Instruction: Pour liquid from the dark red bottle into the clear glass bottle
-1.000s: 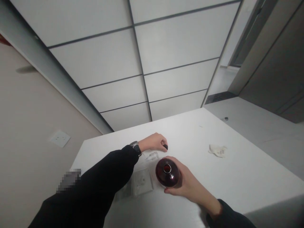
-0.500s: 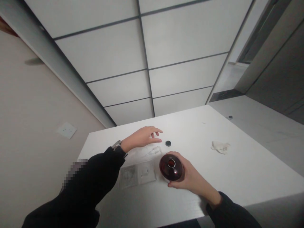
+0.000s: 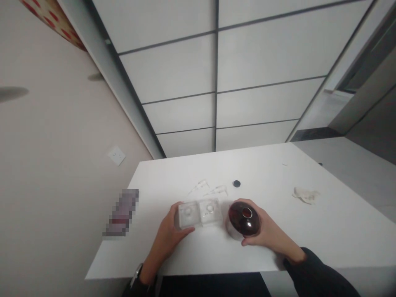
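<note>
Right hand (image 3: 266,233) grips dark bottle (image 3: 244,218) (uncapped); left hand (image 3: 170,233) holds clear tray (image 3: 199,213)

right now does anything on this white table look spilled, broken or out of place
Nothing looks spilled or broken. The dark red round bottle in the right hand stands open, its small black cap lying apart farther back. A crumpled white tissue lies loose at the right.

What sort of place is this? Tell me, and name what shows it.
Probably a plain indoor workroom or lab-like room, though that is a guess. A bare white table stands against a beige wall with a switch plate. On the table are a clear plastic tray and a dark red bottle.
</note>
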Available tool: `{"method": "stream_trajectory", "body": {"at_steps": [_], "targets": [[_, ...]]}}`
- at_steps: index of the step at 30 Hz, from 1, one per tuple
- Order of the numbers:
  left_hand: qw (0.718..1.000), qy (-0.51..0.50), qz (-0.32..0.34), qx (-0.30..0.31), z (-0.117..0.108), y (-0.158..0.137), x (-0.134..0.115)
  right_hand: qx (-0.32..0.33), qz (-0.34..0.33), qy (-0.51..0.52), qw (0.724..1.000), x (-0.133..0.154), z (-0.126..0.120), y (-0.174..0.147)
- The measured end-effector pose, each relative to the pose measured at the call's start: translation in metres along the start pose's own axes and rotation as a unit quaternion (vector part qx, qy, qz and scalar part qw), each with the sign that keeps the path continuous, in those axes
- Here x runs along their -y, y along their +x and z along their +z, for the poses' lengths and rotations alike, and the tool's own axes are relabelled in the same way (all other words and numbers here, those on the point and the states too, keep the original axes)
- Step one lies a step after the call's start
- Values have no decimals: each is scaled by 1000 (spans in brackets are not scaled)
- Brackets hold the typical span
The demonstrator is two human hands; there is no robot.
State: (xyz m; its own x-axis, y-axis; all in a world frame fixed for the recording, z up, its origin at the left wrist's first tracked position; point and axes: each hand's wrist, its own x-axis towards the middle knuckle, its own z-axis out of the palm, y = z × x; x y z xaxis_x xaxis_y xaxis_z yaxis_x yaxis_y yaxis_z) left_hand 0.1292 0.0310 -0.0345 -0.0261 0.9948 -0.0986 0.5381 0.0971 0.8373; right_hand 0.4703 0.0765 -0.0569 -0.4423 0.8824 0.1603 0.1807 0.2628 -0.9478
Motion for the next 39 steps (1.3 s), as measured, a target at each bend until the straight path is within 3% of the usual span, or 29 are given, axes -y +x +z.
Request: {"method": "stream_trajectory", "body": {"at_steps": [6,13,18,27,39], "targets": [[1000,-22,-8,-12,-5,-24,1,23,6,27,999,2,5,-5],[1000,-12,-18,-1,-8,-55,-24,50,47,100,993,8,12,-9],[995,45,72,-58,-9,-64,-38,51,-32,89,994,10,12,-2],[965,145,216,-33,-23,-56,-93,98,18,129,987,17,13,-2],[937,219,272,-8,-26,-46,-120,101,22,136,985,28,13,1]]}}
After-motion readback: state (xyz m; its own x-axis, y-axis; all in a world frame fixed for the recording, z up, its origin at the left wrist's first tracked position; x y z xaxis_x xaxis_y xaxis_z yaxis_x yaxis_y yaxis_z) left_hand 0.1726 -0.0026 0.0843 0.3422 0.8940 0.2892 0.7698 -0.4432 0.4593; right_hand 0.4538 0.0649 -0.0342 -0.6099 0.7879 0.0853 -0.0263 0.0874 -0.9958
